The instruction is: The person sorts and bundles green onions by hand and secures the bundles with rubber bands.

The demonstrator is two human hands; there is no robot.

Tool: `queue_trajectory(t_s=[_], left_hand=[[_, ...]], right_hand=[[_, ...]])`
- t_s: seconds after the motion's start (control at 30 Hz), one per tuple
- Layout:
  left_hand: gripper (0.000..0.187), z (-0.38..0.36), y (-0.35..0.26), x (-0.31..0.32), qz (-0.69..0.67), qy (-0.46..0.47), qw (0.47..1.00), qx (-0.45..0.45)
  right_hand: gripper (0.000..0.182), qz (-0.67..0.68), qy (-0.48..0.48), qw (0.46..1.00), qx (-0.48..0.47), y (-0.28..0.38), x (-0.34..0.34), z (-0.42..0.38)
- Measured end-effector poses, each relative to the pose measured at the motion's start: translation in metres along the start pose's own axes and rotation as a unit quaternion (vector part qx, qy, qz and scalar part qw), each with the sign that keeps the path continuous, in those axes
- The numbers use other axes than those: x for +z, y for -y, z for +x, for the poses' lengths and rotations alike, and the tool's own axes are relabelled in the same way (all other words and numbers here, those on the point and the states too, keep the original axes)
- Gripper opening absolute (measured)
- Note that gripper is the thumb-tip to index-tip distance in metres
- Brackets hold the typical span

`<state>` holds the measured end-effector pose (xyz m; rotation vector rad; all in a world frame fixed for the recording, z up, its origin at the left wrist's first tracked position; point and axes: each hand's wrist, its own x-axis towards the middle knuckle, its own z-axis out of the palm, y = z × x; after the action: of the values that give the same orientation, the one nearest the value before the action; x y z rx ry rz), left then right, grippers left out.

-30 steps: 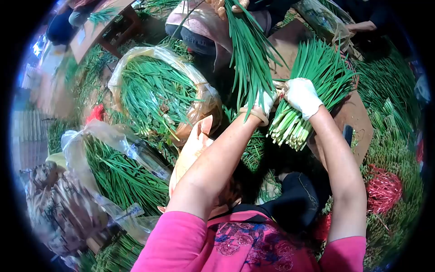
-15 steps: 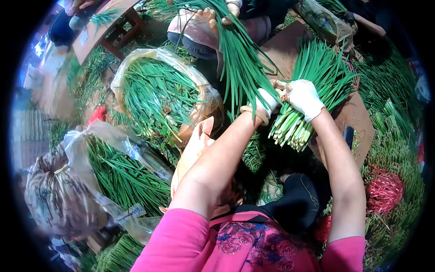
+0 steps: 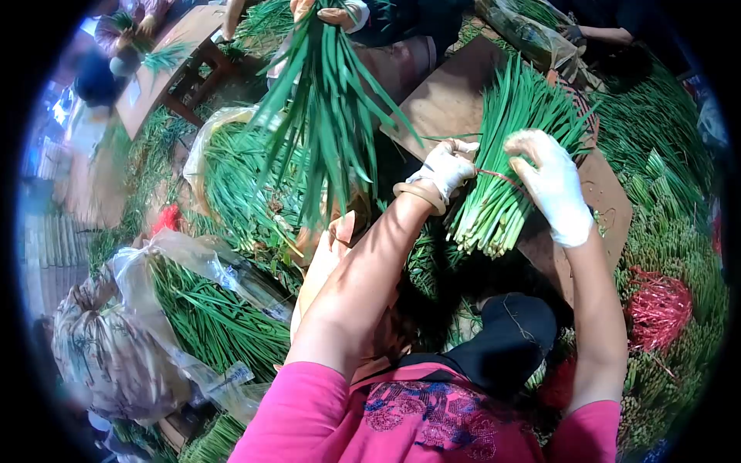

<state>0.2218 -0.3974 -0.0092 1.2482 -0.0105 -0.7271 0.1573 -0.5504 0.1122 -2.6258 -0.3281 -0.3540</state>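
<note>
A thick bundle of garlic chives (image 3: 502, 147) lies on a board before me, its pale cut ends toward me and its green leaves pointing away. A thin red tie (image 3: 500, 177) crosses the bundle near the stems. At its left side, my left hand (image 3: 449, 170), in a white glove, is closed at the end of the tie. My right hand (image 3: 552, 185), also gloved, is over the right side of the bundle, its fingers bent and the thumb apart from them. The tie runs out of sight beneath that hand.
Another person's gloved hand (image 3: 340, 15) holds loose chives (image 3: 328, 100) at the top. Plastic bags of chives (image 3: 216, 309) stand to the left. A tangle of red ties (image 3: 658, 309) lies on stacked bundles at right. The brown board (image 3: 448, 100) extends behind the bundle.
My hands have moved apart across the bundle, and the red tie now shows between them. My right hand has loosened from its wrapped hold. The other person's chives have swung left.
</note>
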Motion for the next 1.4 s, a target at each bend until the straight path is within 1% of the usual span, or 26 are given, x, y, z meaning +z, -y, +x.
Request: queue_trajectory(t_s=[0.03, 0.07, 0.13, 0.17, 0.27, 0.33, 0.4, 0.43, 0.47, 0.53, 0.6, 0.67, 0.7, 0.73, 0.8, 0.87, 1.0, 1.03, 1.07, 1.1, 1.13, 1.2, 1.27, 1.33, 1.37, 1.4], left_hand=[[0.038, 0.007, 0.005, 0.0, 0.019, -0.001, 1.0, 0.011], [0.038, 0.003, 0.001, 0.002, -0.005, -0.002, 1.0, -0.01], [0.039, 0.0, 0.0, 0.0, -0.022, 0.011, 0.999, -0.02], [0.041, -0.006, -0.005, 0.007, -0.058, 0.013, 0.998, -0.005], [0.045, -0.002, 0.002, 0.006, -0.014, -0.005, 1.0, -0.011], [0.043, -0.001, 0.003, 0.007, -0.006, 0.026, 0.999, -0.021], [0.043, -0.001, 0.007, 0.009, -0.02, 0.029, 0.999, -0.01], [0.04, 0.0, 0.005, 0.012, -0.019, 0.023, 0.999, -0.017], [0.038, -0.005, 0.001, 0.013, 0.004, 0.01, 1.0, -0.014], [0.039, 0.0, 0.004, 0.012, -0.032, 0.025, 0.999, -0.018], [0.039, 0.008, 0.01, 0.009, -0.048, 0.036, 0.998, -0.021], [0.038, 0.006, 0.006, 0.007, -0.053, 0.064, 0.996, -0.028], [0.036, 0.004, 0.006, 0.009, -0.064, 0.04, 0.996, -0.038], [0.035, 0.003, 0.006, 0.01, -0.069, 0.042, 0.996, -0.041], [0.033, 0.002, 0.005, 0.011, -0.079, 0.045, 0.995, -0.048], [0.033, -0.001, 0.002, 0.013, -0.081, 0.048, 0.995, -0.04], [0.036, 0.002, 0.003, 0.014, -0.046, 0.035, 0.998, -0.013], [0.037, 0.004, 0.003, 0.014, -0.044, 0.035, 0.998, -0.005], [0.037, 0.005, 0.004, 0.013, -0.044, 0.032, 0.999, 0.001], [0.038, 0.004, 0.005, 0.012, -0.044, 0.029, 0.999, 0.006], [0.039, 0.003, 0.006, 0.01, -0.04, 0.028, 0.999, 0.013], [0.04, 0.001, 0.005, 0.008, -0.032, 0.029, 0.999, 0.026], [0.041, -0.001, 0.004, 0.009, -0.021, 0.018, 1.0, 0.015], [0.042, 0.002, 0.005, 0.007, -0.008, 0.021, 1.0, 0.02], [0.042, 0.001, 0.006, 0.01, -0.032, 0.006, 0.999, 0.026], [0.041, 0.005, 0.009, 0.004, -0.023, 0.025, 0.999, 0.037]], right_hand=[[0.018, -0.024, 0.018, 0.999, -0.039, 0.01, -0.014, -0.009], [0.017, -0.006, 0.033, 0.999, -0.019, 0.019, -0.019, -0.022], [0.013, 0.019, 0.027, 0.998, -0.048, 0.03, -0.016, -0.045], [0.011, -0.012, 0.048, 0.997, -0.063, 0.03, -0.011, -0.053], [0.006, -0.127, 0.112, 0.979, -0.11, 0.016, 0.035, -0.09], [0.008, -0.096, 0.087, 0.985, -0.112, 0.018, 0.034, -0.099], [0.007, 0.114, 0.043, 0.992, 0.026, 0.02, 0.017, -0.102], [0.007, 0.15, 0.007, 0.987, 0.051, 0.017, 0.011, -0.102], [0.009, 0.13, -0.044, 0.99, 0.038, 0.015, 0.005, -0.1], [0.016, 0.005, -0.062, 0.998, -0.004, 0.018, -0.011, -0.096], [0.024, -0.102, -0.014, 0.992, -0.067, 0.026, -0.011, -0.099], [0.027, -0.133, 0.139, 0.979, -0.066, 0.039, -0.006, -0.1], [0.03, -0.167, 0.062, 0.976, -0.128, 0.039, 0.005, -0.108], [0.028, -0.173, 0.117, 0.972, -0.105, 0.04, 0.014, -0.11], [0.021, -0.202, 0.096, 0.967, -0.122, 0.035, 0.028, -0.115], [0.008, -0.211, 0.141, 0.963, -0.092, 0.033, 0.031, -0.111], [0.012, -0.027, -0.125, 0.986, -0.107, 0.049, 0.023, -0.103], [0.019, 0.027, -0.157, 0.985, -0.071, 0.064, 0.006, -0.103], [0.019, 0.082, -0.212, 0.973, -0.026, 0.072, -0.004, -0.111], [0.019, 0.128, -0.246, 0.961, 0.004, 0.085, -0.028, -0.117], [0.015, 0.216, -0.327, 0.919, -0.028, 0.099, -0.053, -0.115], [0.01, 0.228, -0.48, 0.847, -0.006, 0.123, -0.111, -0.126], [0.009, 0.217, -0.543, 0.811, -0.01, 0.133, -0.165, -0.166], [0.013, 0.222, -0.507, 0.832, 0.033, 0.144, -0.198, -0.2], [0.015, 0.23, -0.43, 0.87, 0.077, 0.144, -0.202, -0.208], [0.019, 0.226, -0.247, 0.939, 0.083, 0.13, -0.197, -0.208]])
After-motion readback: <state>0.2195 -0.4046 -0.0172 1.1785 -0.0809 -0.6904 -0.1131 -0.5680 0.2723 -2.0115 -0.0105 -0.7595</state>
